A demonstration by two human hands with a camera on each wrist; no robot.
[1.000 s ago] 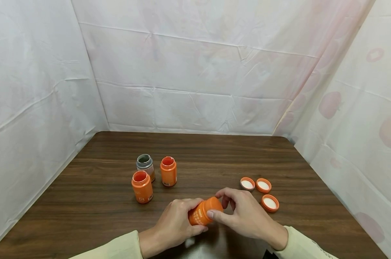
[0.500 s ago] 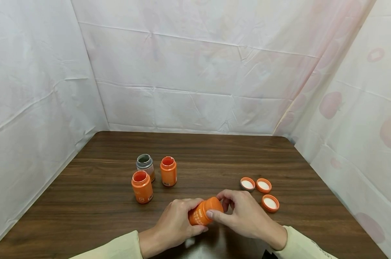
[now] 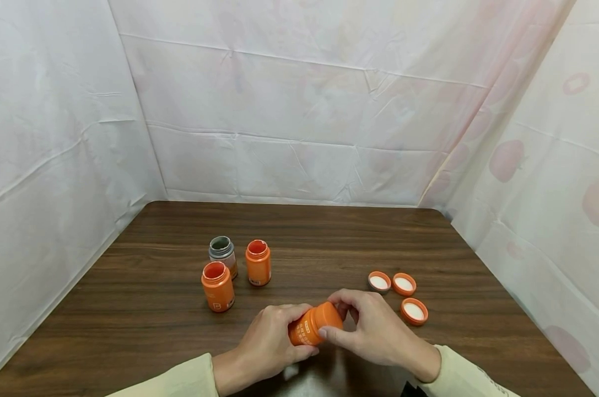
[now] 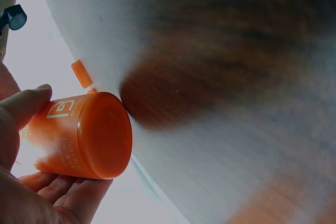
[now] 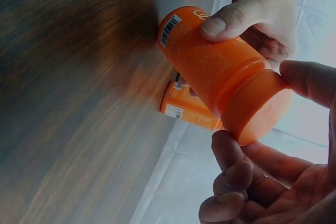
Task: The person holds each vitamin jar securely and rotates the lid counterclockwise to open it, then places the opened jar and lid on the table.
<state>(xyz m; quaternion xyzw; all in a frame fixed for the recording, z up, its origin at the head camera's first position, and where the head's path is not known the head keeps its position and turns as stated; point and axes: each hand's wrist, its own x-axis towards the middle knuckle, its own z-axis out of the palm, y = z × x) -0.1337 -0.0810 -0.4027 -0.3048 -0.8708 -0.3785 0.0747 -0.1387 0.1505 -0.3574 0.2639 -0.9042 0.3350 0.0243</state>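
Observation:
My left hand (image 3: 266, 337) grips an orange plastic bottle (image 3: 303, 330), tilted so that its capped end points up and to the right. Its orange cap (image 3: 329, 315) sits on the neck. My right hand (image 3: 376, 332) pinches this cap between thumb and fingers. In the right wrist view, the thumb and a fingertip touch opposite sides of the cap (image 5: 260, 106). The bottle's round base (image 4: 107, 136) faces the camera in the left wrist view, with left fingers curled around the body.
Two open orange bottles (image 3: 218, 289) (image 3: 258, 267) and one open grey bottle (image 3: 224, 259) stand left on the wooden table (image 3: 299, 231). Three loose caps (image 3: 414, 312) (image 3: 404, 284) (image 3: 379, 282) lie right, white linings up. White sheets (image 3: 299, 110) hang around the table.
My right fingers shift slightly around the cap, ending a little farther up with the thumb a touch to the right. The left hand and the bottle stay nearly still.

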